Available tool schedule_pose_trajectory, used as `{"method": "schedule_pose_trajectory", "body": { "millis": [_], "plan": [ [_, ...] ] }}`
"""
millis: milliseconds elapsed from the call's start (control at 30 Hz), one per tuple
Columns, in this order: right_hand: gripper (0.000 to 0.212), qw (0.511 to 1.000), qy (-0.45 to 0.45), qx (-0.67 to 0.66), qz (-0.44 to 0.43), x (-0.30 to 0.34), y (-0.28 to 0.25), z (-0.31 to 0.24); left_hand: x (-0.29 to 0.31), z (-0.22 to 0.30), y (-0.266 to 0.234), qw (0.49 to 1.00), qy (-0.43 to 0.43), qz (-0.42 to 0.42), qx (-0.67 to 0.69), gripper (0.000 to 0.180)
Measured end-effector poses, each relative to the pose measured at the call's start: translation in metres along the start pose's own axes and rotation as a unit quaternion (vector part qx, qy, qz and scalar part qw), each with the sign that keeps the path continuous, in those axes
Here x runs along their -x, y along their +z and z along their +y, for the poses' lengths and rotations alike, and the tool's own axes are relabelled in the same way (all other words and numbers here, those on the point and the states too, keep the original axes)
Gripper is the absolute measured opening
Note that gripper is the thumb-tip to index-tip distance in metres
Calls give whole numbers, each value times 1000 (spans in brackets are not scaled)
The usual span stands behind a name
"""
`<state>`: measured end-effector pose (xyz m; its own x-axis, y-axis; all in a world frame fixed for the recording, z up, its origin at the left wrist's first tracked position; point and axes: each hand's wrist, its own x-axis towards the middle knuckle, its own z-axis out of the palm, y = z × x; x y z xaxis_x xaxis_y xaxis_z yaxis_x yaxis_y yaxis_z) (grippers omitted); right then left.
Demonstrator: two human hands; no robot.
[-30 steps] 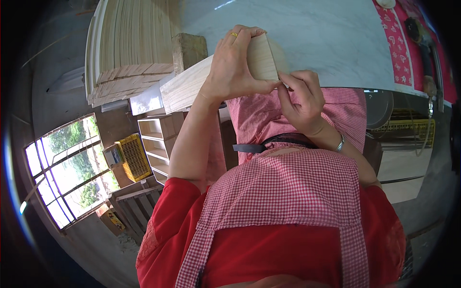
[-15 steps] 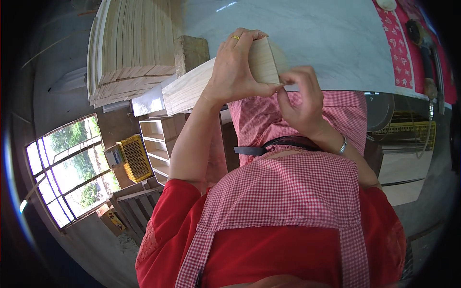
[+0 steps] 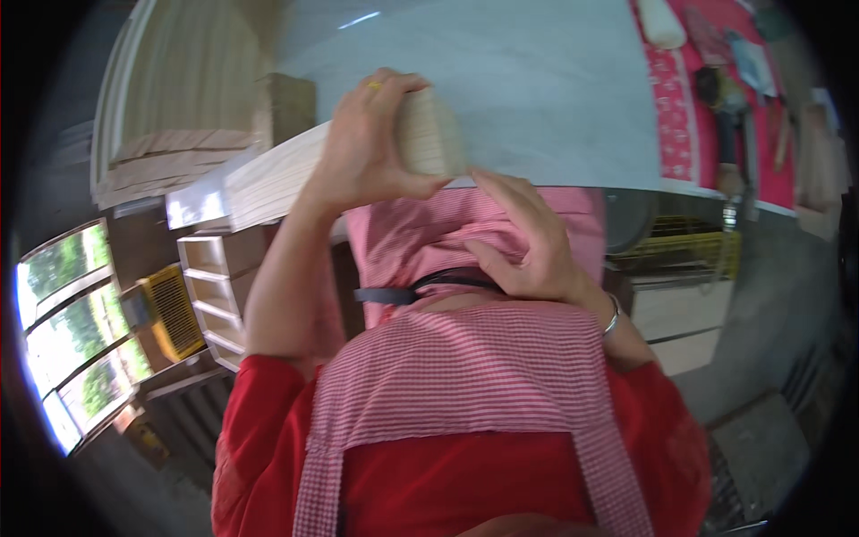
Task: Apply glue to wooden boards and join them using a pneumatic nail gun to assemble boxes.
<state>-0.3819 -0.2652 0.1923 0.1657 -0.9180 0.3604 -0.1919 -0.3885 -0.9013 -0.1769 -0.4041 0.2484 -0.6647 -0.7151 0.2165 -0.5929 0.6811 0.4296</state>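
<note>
A long pale wooden board point(image 3: 429, 134) lies along the near edge of the grey-white table point(image 3: 555, 98), its right end slightly blurred. My left hand point(image 3: 362, 148) is closed over that end, fingers on the far edge and thumb on the near one. Just off the near right corner of the board is my right hand point(image 3: 537, 246). Its thumb and fingers are spread apart, and I see nothing in it; whether a fingertip touches the corner I cannot tell.
At the far left stands a tall stack of similar boards point(image 3: 183, 89) beside a wooden block point(image 3: 291, 107). A patterned pink cloth point(image 3: 676, 125) with tools covers the table's right side. A shelved wooden unit point(image 3: 210, 291) and a yellow crate point(image 3: 174, 313) stand lower left.
My right hand has opened from a pinch at the board's near corner and drawn back toward me. The left hand keeps its hold. The whole view has swung to the right.
</note>
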Motion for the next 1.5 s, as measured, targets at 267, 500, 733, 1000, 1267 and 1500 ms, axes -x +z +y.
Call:
{"method": "schedule_pose_trajectory", "body": {
  "millis": [267, 500, 733, 1000, 1267, 1500],
  "plan": [
    [51, 722, 105, 649, 215, 3, -221, 76, 10, 0, 4, 1000, -20, 17, -2, 80],
    [68, 695, 286, 647, 130, 37, -326, 129, 4, 0, 18, 997, -10, 73, -19, 77],
    [55, 710, 415, 565, 67, -44, -300, 74, 9, -4, 20, 999, -48, 0, -24, 82],
    [34, 883, 264, 383, -64, -81, -169, -73, 12, -9, 23, 997, -9, 28, -77, 80],
    [47, 874, 172, 379, -249, -114, -113, -124, 13, 0, 12, 997, -16, 12, -68, 82],
    [46, 852, 146, 405, -299, -129, -92, -131, 13, -1, 18, 998, -26, 5, -49, 81]
  ]
}}
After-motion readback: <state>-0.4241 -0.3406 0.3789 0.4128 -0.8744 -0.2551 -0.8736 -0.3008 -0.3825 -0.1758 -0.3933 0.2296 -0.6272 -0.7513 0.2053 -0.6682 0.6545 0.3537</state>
